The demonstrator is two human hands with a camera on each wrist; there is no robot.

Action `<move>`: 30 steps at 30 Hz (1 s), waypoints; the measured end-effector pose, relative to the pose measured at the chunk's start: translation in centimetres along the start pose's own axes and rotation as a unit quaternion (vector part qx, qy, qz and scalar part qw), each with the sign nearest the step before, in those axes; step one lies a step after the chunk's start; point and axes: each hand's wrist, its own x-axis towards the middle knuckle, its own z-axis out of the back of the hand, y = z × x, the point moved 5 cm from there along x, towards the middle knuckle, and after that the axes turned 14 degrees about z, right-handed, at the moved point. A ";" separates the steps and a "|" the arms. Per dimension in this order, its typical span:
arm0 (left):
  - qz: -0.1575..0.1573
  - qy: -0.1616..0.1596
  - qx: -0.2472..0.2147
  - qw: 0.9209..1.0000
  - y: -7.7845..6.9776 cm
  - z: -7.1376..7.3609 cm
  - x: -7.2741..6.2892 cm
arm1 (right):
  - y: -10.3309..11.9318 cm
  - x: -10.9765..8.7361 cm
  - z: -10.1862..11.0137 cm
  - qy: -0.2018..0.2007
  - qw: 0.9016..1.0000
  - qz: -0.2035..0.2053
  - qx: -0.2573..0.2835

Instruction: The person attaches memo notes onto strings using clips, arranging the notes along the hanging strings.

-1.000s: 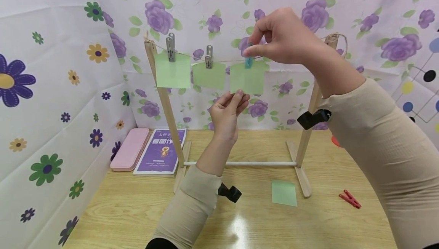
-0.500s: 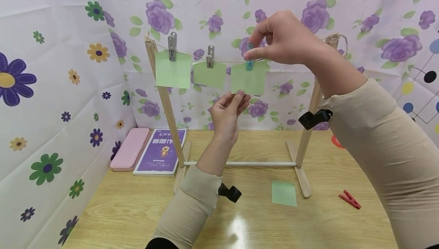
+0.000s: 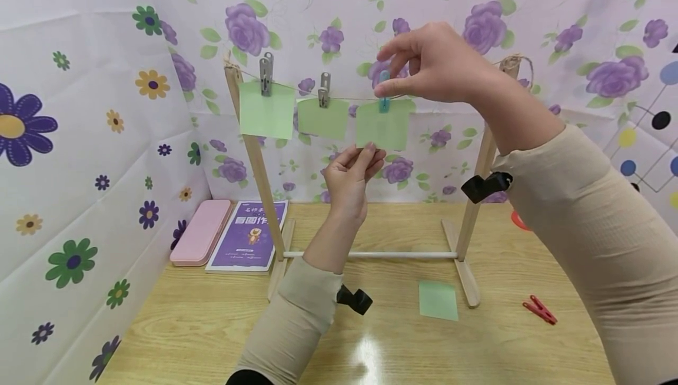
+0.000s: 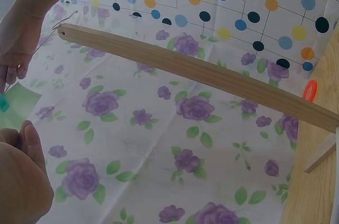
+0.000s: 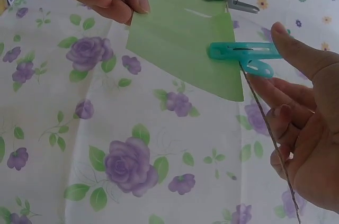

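On the string, a teal clothespin (image 3: 384,104) clips the top edge of a green sticky note (image 3: 381,129). My left hand (image 3: 346,182) pinches that note's bottom edge between thumb and fingers. Around the clothespin, my right hand (image 3: 439,64) has its thumb and index finger spread apart. In the right wrist view, the thumb (image 5: 296,49) is at the end of one handle of the clothespin, and the fingers lie near the other handle. Two more green notes hang to the left, under a grey clothespin (image 3: 266,76) and another grey clothespin (image 3: 323,90).
The string runs between two wooden posts (image 3: 256,161) joined by a white rod (image 3: 402,254). On the table (image 3: 212,326) lie a loose green note (image 3: 438,301), a red clothespin (image 3: 540,309), a purple book (image 3: 249,236) and a pink case (image 3: 201,232). A red object (image 3: 520,220) is partly hidden.
My right thumb and index finger have spread apart, off their pinch on the teal clothespin, which stays clipped to the note. The left hand keeps its hold on the note's bottom edge.
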 end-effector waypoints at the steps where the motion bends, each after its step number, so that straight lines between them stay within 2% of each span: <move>1: -0.001 0.001 0.000 1.000 0.0 0.0 0.0 | 0.0 0.0 0.0 -0.003 1.000 0.000 0.002; 4: -0.004 0.004 0.001 1.000 -0.1 0.0 0.0 | 0.0 0.0 0.1 -0.028 1.000 -0.003 0.003; 8: -0.007 0.008 0.003 1.000 -0.1 0.1 0.0 | 0.2 -0.3 0.6 -0.126 0.992 0.001 0.002; 11: -0.002 0.008 0.006 1.000 -0.1 0.1 0.0 | 0.3 -1.0 1.3 -0.215 0.977 0.013 0.005; 15: 0.008 -0.001 0.006 1.000 0.0 0.1 0.0 | 0.5 -2.1 1.6 -0.293 0.952 0.083 0.013; 18: 0.011 -0.007 0.007 1.000 0.0 0.2 0.0 | 0.8 -3.1 1.2 -0.322 0.933 0.157 0.023; 20: 0.013 -0.009 0.009 1.000 0.0 0.2 0.1 | 1.0 -4.0 0.8 -0.343 0.921 0.182 0.035; 23: 0.017 -0.011 0.013 1.000 0.1 0.2 0.0 | 1.2 -5.3 0.0 -0.373 0.907 0.191 0.052; 30: 0.011 -0.007 0.012 1.000 0.0 0.3 0.0 | 1.2 -8.3 -2.0 -0.394 0.897 0.187 0.080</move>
